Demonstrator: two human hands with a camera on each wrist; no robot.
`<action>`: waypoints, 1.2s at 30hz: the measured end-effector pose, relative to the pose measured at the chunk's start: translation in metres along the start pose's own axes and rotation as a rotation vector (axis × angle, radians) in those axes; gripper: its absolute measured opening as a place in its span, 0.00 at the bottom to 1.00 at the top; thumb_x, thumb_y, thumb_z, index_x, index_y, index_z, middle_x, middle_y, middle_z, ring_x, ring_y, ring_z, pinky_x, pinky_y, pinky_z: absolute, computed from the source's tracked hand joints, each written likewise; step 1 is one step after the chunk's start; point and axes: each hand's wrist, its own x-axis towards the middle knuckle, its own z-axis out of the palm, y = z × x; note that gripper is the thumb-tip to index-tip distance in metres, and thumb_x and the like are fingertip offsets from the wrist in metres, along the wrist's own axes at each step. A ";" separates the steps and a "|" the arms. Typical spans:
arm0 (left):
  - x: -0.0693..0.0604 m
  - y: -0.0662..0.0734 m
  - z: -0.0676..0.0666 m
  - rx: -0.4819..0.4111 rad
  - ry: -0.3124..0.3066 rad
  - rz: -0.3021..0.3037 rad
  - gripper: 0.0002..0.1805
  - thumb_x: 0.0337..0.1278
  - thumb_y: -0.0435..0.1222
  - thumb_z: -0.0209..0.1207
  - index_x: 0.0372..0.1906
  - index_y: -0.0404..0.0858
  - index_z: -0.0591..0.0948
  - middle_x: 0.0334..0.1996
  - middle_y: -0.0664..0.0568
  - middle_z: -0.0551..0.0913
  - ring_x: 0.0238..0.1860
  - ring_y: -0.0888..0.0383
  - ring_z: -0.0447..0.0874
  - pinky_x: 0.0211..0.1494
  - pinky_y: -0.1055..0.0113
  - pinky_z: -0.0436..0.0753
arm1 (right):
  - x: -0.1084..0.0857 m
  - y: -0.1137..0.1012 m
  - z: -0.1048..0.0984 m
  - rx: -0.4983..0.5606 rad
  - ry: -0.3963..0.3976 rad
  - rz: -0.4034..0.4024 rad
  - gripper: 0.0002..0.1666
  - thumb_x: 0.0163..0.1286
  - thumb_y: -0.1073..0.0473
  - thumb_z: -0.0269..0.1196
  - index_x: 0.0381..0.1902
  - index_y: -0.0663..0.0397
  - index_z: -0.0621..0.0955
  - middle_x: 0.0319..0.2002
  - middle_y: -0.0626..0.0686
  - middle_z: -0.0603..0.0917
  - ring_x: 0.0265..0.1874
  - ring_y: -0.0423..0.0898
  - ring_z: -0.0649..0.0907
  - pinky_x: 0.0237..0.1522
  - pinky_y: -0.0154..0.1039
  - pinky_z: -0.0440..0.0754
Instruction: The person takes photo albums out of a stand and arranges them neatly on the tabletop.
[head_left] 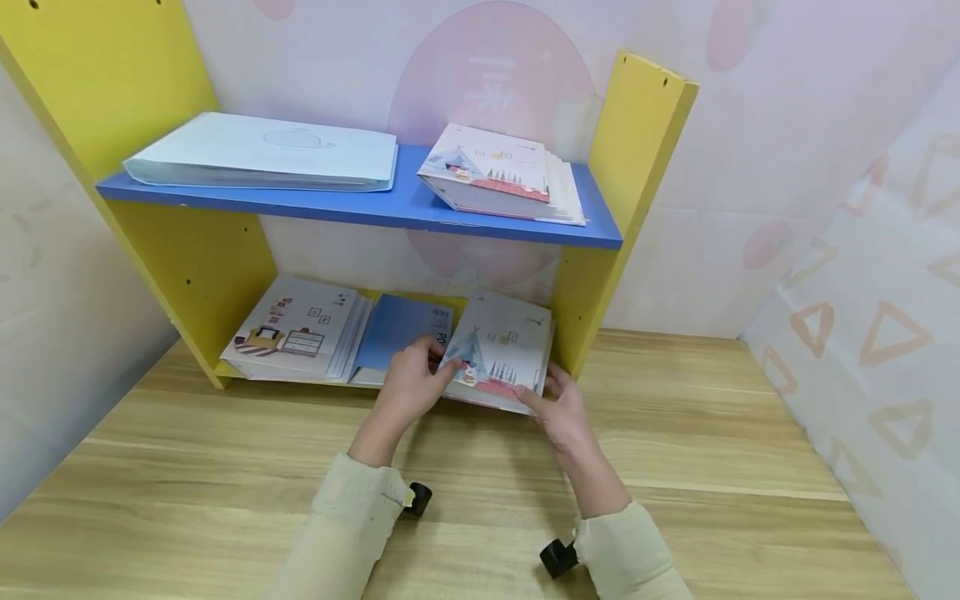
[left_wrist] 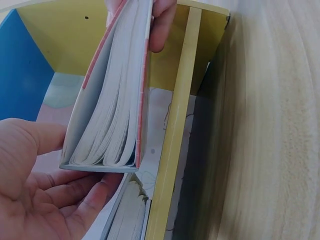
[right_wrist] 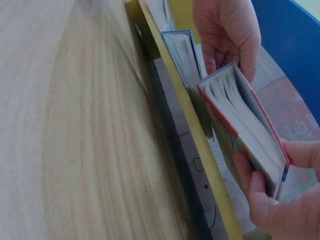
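A thick white book (head_left: 504, 342) with a tent picture and a red lower edge lies at the right end of the lower shelf. The left hand (head_left: 414, 375) pinches its left front corner, thumb on the cover. On its right side the right hand (head_left: 564, 412) grips the other corner, thumb on top and fingers beneath. Both wrist views show the book's page edges, between the left hand (left_wrist: 55, 180) and the right hand (right_wrist: 280, 195). Close to the left fingers lies a blue book (head_left: 405, 329), partly covered by that hand.
White books (head_left: 296, 325) are stacked at the lower shelf's left end. On the blue upper shelf (head_left: 408, 196) lie a pale blue folder (head_left: 262, 154) and a stack of books (head_left: 487, 171). Yellow side panels (head_left: 637, 142) stand at both ends, on a wooden table (head_left: 697, 442).
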 end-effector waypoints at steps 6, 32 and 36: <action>-0.002 0.003 -0.002 -0.030 0.001 -0.005 0.16 0.67 0.43 0.59 0.48 0.33 0.77 0.37 0.43 0.82 0.34 0.52 0.78 0.33 0.64 0.77 | -0.002 -0.002 -0.002 0.112 -0.048 0.003 0.45 0.71 0.71 0.59 0.78 0.65 0.48 0.63 0.71 0.74 0.40 0.37 0.84 0.42 0.27 0.82; -0.003 0.004 -0.015 -0.160 -0.047 -0.002 0.20 0.68 0.46 0.58 0.54 0.36 0.74 0.48 0.39 0.83 0.41 0.49 0.86 0.36 0.62 0.83 | -0.012 -0.013 0.003 0.239 -0.051 -0.054 0.45 0.71 0.72 0.57 0.78 0.58 0.47 0.65 0.67 0.73 0.47 0.40 0.85 0.51 0.31 0.82; -0.003 0.004 -0.017 -0.167 -0.041 0.033 0.23 0.69 0.44 0.58 0.60 0.34 0.74 0.55 0.39 0.81 0.49 0.44 0.86 0.42 0.58 0.86 | -0.012 -0.016 0.005 0.255 -0.044 -0.063 0.44 0.71 0.73 0.57 0.78 0.58 0.48 0.64 0.67 0.74 0.46 0.40 0.85 0.51 0.32 0.83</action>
